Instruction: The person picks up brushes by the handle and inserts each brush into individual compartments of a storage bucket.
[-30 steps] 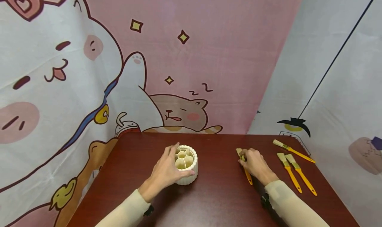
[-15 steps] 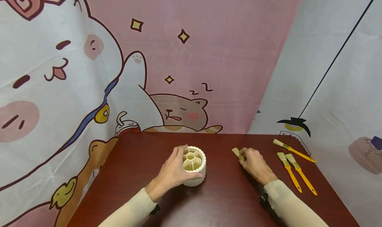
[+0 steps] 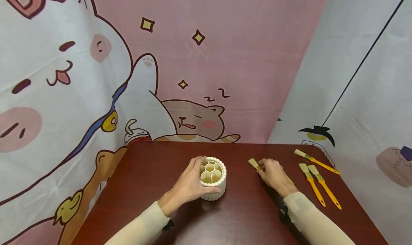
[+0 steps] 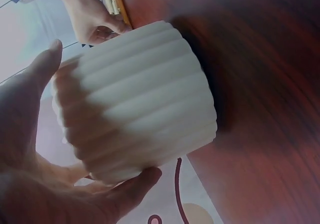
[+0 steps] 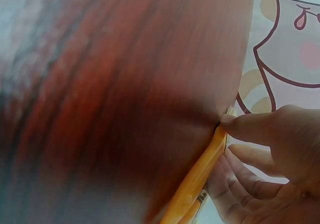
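Note:
A cream pen holder [image 3: 215, 195] with ribbed sides, a beaded rim and petal-shaped compartments stands upright on the table. My left hand [image 3: 186, 186] grips it from the left, thumb at the near side and fingers at the far side; the left wrist view shows the ribbed wall [image 4: 140, 98] between them. To the right, my right hand [image 3: 275, 177] pinches a flat paintbrush [image 3: 253, 162] near the base of its bristles. Its pale bristles point away to the far left. The yellow handle [image 5: 197, 169], mostly hidden under the hand in the head view, slants down in the right wrist view.
On the table's right side lie a pair of paintbrushes [image 3: 310, 184] side by side, and another paintbrush [image 3: 317, 161] farther back. The dark red table [image 3: 141, 187] ends at a cartoon-printed cloth [image 3: 251, 59] behind it.
My left hand has moved the pen holder rightward across the table. The paintbrush in my right hand has swung so its bristles point farther left.

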Action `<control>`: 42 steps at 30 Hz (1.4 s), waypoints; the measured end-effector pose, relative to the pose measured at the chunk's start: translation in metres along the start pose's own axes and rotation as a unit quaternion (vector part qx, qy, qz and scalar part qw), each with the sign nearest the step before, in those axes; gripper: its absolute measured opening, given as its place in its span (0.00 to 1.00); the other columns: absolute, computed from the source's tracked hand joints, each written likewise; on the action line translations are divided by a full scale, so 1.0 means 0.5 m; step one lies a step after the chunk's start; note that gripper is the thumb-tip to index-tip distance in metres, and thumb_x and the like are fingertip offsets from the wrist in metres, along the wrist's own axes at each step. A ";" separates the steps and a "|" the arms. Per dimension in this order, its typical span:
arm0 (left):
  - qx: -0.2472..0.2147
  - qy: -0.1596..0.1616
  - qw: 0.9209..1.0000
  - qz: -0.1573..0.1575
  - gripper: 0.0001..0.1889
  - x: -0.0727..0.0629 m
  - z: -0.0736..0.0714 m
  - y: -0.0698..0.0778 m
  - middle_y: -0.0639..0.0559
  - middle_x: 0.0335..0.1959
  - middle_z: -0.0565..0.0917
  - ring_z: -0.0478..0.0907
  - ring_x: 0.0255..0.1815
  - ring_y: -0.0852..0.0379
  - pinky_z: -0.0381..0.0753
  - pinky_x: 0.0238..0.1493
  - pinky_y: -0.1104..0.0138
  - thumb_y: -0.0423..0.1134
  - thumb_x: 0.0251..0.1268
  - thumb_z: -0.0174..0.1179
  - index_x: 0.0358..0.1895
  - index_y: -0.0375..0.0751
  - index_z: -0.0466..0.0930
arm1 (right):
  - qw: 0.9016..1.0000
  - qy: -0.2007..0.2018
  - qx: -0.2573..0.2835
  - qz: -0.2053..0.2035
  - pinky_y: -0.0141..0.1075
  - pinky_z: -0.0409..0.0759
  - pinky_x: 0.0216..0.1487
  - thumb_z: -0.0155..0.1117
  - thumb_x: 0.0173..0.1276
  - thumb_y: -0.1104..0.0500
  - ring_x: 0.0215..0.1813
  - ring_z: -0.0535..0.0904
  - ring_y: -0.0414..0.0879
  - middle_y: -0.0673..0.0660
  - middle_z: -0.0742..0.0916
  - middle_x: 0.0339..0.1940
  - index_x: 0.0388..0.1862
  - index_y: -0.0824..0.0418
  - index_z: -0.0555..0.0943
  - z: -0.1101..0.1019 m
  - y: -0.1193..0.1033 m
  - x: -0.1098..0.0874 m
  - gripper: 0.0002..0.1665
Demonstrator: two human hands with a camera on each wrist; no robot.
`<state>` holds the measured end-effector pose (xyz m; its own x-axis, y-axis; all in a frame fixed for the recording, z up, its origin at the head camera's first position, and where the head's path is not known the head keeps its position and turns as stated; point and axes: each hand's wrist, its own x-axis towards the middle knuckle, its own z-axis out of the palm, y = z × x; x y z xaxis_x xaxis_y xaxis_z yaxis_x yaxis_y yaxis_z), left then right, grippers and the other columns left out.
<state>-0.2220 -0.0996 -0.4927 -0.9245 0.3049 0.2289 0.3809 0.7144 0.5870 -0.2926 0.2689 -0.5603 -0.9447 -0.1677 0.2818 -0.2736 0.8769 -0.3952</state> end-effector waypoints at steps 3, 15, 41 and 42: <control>-0.009 0.001 1.000 0.012 0.67 -0.001 -0.008 -0.006 0.42 0.80 0.69 0.74 0.75 0.41 0.77 0.71 0.46 0.69 0.45 0.86 0.86 0.43 0.62 | 1.000 0.004 0.006 -0.003 0.58 0.88 0.45 0.84 0.65 0.66 0.45 0.90 0.61 0.65 0.92 0.42 0.53 0.72 0.88 -0.001 -0.002 0.002 0.20; -0.014 -0.013 1.000 0.019 0.60 -0.007 -0.024 -0.023 0.42 0.73 0.76 0.77 0.71 0.41 0.79 0.66 0.41 0.68 0.52 0.84 0.84 0.42 0.66 | 1.000 0.016 0.024 0.012 0.59 0.87 0.47 0.87 0.62 0.64 0.44 0.87 0.59 0.60 0.90 0.39 0.47 0.69 0.90 0.006 -0.005 0.003 0.17; -0.013 -0.030 0.999 0.017 0.60 -0.009 -0.027 -0.025 0.41 0.76 0.74 0.78 0.70 0.37 0.81 0.65 0.42 0.67 0.54 0.83 0.84 0.40 0.65 | 0.994 0.044 0.091 0.030 0.44 0.83 0.42 0.85 0.66 0.63 0.37 0.84 0.45 0.52 0.90 0.36 0.47 0.63 0.90 -0.021 -0.049 -0.002 0.13; -0.013 -0.029 0.999 0.018 0.60 -0.008 -0.028 -0.025 0.41 0.76 0.74 0.78 0.70 0.37 0.81 0.65 0.42 0.67 0.54 0.83 0.84 0.40 0.65 | 0.994 0.045 0.095 0.031 0.44 0.83 0.42 0.85 0.67 0.62 0.37 0.84 0.45 0.52 0.90 0.36 0.48 0.63 0.90 -0.024 -0.055 -0.001 0.14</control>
<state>-0.2232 -0.1183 -0.4901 -0.9078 0.3664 0.2041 0.4117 0.6860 0.5999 -0.2822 0.2504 -0.5390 -0.9430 -0.0669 0.3260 -0.2526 0.7815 -0.5705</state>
